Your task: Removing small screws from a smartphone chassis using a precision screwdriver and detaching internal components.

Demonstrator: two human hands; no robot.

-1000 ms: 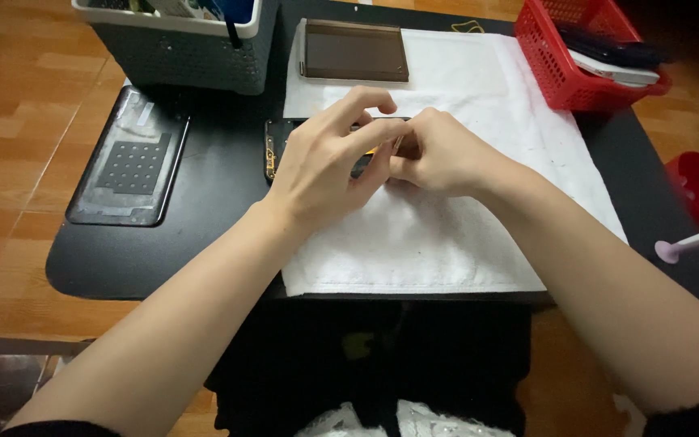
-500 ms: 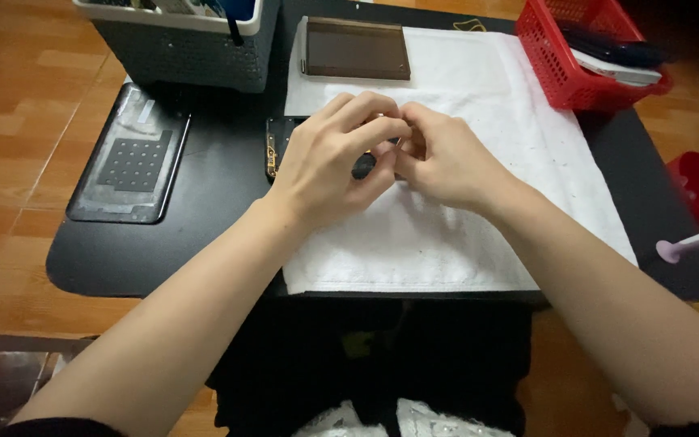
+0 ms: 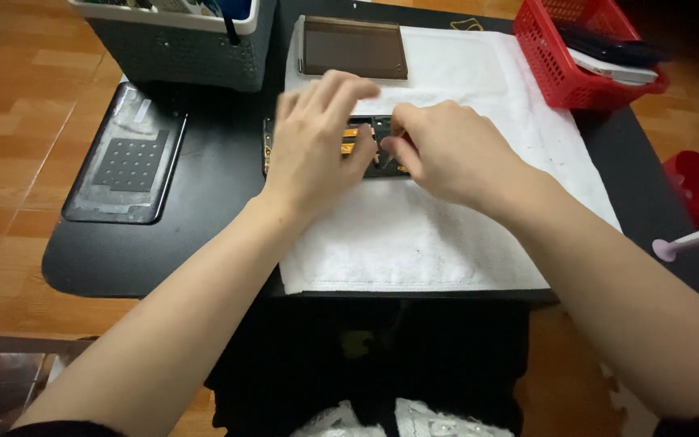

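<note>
Compared with a moment ago, your left hand [image 3: 317,142] is lifting its fingers and spreading them, so the opened dark device [image 3: 366,146] under it is showing more: you can now see orange parts on its inner side. Half a second ago the fingers were curled down over it. Your left hand is resting loosely on the left part of the device, with the fingers apart and not clamped on anything. Your right hand [image 3: 446,150] is staying on the right end of the device, with the fingertips pinched together at its edge; I cannot tell if something small is between them. The device is lying on the white towel [image 3: 414,235] in the middle of the black table [image 3: 204,218]. The grey basket [image 3: 180,44] at the far left is holding tools, only partly visible. The red basket [image 3: 564,61] at the far right is holding flat dark and white pieces. A brown tray [image 3: 353,48] is lying on the towel behind your hands, and a dark flat panel [image 3: 127,162] is lying on the table at the left.
</note>
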